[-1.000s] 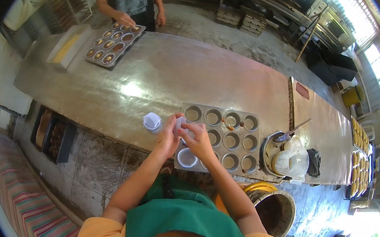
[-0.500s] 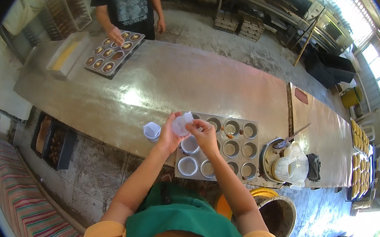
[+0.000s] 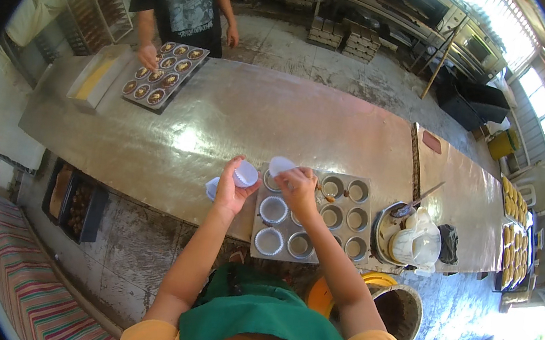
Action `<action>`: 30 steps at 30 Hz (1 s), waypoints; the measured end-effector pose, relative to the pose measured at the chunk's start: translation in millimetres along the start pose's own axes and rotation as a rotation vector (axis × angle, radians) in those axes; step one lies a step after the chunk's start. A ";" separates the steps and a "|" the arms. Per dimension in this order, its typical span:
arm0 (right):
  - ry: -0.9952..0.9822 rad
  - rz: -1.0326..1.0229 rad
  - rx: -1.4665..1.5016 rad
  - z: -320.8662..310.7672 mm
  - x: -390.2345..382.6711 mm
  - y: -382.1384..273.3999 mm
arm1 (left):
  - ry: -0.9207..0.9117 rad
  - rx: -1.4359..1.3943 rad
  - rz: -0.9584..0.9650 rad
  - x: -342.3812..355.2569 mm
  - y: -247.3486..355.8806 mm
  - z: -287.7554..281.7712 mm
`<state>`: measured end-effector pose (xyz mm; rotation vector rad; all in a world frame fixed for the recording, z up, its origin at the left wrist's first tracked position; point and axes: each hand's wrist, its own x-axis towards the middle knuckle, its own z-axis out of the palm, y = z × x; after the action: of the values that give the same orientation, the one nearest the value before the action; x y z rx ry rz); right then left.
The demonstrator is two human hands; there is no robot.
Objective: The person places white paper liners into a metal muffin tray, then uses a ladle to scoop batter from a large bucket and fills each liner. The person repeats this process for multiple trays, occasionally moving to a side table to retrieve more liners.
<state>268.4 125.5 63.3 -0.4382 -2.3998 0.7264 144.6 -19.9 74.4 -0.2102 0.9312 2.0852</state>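
My left hand (image 3: 235,194) is closed around a small stack of white paper baking cups (image 3: 246,174). In my right hand (image 3: 300,190) a single paper cup (image 3: 280,165) is pinched, just above the far left corner of a metal muffin tin (image 3: 309,232). Two wells of the tin's left column hold white paper liners, a middle one (image 3: 273,209) and a near one (image 3: 269,241). The other wells I can see are bare metal. Partly behind my left hand, more paper cups (image 3: 211,188) rest on the table.
Right of the tin stand a round pan (image 3: 383,233) with a spatula and a white pitcher (image 3: 419,235). Across the metal table (image 3: 239,112), another person's hand (image 3: 148,57) is over a filled muffin tray (image 3: 176,80), beside a long box (image 3: 98,76). Bread trays (image 3: 515,255) are far right.
My hands have moved apart. The right one has drawn a paper cup off the stack and carried it over the tin; the left tilts the stack. The other person's hand has shifted left and nearer.
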 end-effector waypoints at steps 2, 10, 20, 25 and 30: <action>-0.113 -0.103 -0.212 6.7 -9.1 2.7 | -0.018 -0.025 -0.011 -3.4 4.7 3.1; -0.175 0.063 -0.179 1.8 -8.4 -12.4 | -0.053 0.031 -0.052 -5.8 0.7 11.4; -0.073 0.358 0.275 -28.2 -7.4 -44.5 | -0.220 0.136 -0.118 5.3 -53.0 25.6; -0.117 0.516 0.477 -38.9 -10.4 -29.1 | -0.199 0.171 -0.225 10.1 -63.2 32.0; 0.117 0.514 0.803 -49.1 -2.6 3.4 | -0.076 0.078 -0.190 22.0 -61.7 37.1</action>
<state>301.3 146.4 93.5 -0.7154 -1.6844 1.7280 182.4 43.0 57.5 -0.1705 0.9090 1.8664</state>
